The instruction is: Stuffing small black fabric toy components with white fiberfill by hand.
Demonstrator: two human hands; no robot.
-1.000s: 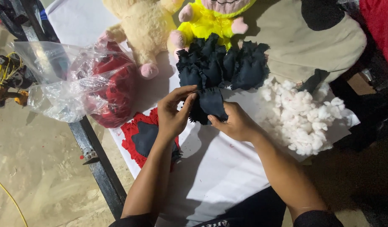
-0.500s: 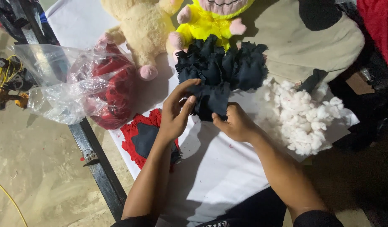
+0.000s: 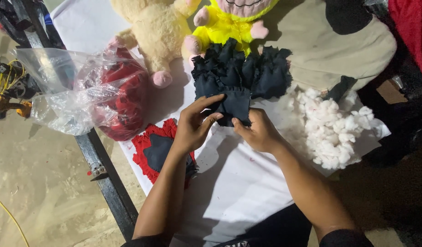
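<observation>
Both hands work at one small dark navy fabric piece [image 3: 236, 106] at the near edge of a pile of like pieces [image 3: 243, 68]. My left hand [image 3: 195, 126] pinches its left edge with fingers stretched over it. My right hand [image 3: 257, 132] grips its lower right corner between thumb and fingers. The piece lies on a white cloth-covered table [image 3: 238, 183].
White stuffing [image 3: 334, 130] is heaped to the right. A red and dark cut-out [image 3: 154, 148] lies under my left forearm. A clear plastic bag with red pieces [image 3: 89, 93] sits left, over a black metal bar [image 3: 105, 174]. A cream plush toy [image 3: 156, 32] and a yellow plush toy [image 3: 229, 27] lie behind.
The dark piece has come slightly nearer to me, and my left fingers have spread out over its edge. My right hand has shifted a little along its lower side.
</observation>
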